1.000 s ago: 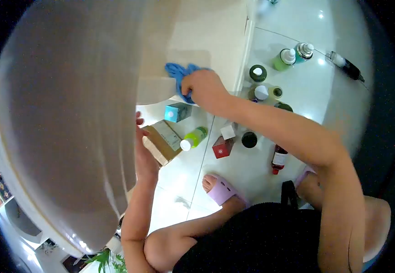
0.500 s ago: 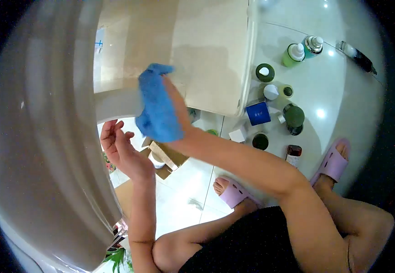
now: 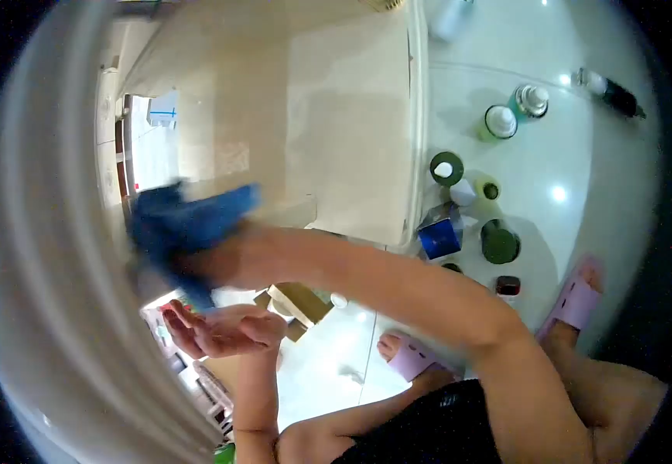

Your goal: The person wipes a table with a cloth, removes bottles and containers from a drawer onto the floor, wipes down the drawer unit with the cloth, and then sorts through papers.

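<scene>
Right now, left of centre in the frame, the right hand (image 3: pixel 216 264) holds a blue cloth (image 3: pixel 185 223), bunched and blurred; the cloth hides most of the fingers, so how they grip it cannot be told. Whether the cloth touches the pale surface near it is also unclear. Just below, the left hand (image 3: pixel 224 331) is turned partly palm up, its fingers loosely curled and slightly apart.

A glossy, ridged whitish form (image 3: pixel 38 224) curves down the left side of the frame, and a broad cream panel (image 3: pixel 336 116) fills the upper middle. Under the right forearm, below the panel, an open cardboard box (image 3: pixel 306 304) sits on the shiny tiled floor (image 3: pixel 316 387).

Right of the panel, several containers stand close together: a green pump bottle (image 3: pixel 498 122) beside a teal pump bottle (image 3: pixel 531 102), and, lower, a dark green lid (image 3: pixel 446 168) near a blue box (image 3: pixel 440 235). A dark red bottle (image 3: pixel 507 286) is further down. Lilac slippers (image 3: pixel 412 357) show at the lower centre and lower right.
</scene>
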`<control>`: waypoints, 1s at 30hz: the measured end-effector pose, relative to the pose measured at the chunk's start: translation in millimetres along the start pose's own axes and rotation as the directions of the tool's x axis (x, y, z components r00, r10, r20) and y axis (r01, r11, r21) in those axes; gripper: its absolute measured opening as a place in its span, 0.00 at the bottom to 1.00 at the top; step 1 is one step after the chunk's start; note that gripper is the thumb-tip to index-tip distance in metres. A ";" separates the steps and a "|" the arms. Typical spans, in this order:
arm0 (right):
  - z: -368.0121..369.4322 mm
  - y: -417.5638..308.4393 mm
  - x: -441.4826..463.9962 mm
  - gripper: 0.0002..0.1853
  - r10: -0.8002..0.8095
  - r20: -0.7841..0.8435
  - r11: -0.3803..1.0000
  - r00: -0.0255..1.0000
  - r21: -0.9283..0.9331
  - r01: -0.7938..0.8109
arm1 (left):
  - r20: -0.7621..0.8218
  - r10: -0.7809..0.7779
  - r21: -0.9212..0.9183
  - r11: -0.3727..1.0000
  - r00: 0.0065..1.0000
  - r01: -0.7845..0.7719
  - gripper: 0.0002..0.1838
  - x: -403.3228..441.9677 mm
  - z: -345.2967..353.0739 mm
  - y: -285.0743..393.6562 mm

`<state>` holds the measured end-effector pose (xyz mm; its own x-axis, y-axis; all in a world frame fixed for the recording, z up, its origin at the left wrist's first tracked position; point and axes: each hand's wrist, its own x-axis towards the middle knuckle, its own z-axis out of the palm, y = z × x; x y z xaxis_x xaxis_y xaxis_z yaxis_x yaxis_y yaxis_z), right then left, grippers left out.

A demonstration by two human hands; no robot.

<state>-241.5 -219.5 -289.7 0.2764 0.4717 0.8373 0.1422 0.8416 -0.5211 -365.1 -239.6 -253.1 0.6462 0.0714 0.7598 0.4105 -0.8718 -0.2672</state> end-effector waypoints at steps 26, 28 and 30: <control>-77.0 28.5 5.6 0.13 0.810 -0.036 0.501 0.586 -0.477 -0.722 | -0.151 0.245 -0.013 0.968 0.958 -0.250 0.24 29.9 39.4 -19.0; -113.5 30.8 43.2 0.08 0.368 -0.190 0.604 0.910 -0.696 -0.389 | -0.101 0.132 -0.164 0.976 0.986 -0.147 0.24 30.5 43.1 6.6; -168.8 41.4 87.1 0.23 -0.280 0.000 0.539 0.960 -0.828 0.157 | 0.008 -0.008 -0.259 0.966 1.000 0.010 0.24 33.4 60.0 32.5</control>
<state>-51.1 -188.1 -266.2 0.2252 0.2174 0.9497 0.9067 0.3101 -0.2860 -291.5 -236.4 -272.0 0.6479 0.0821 0.7573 0.2364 -0.9668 -0.0974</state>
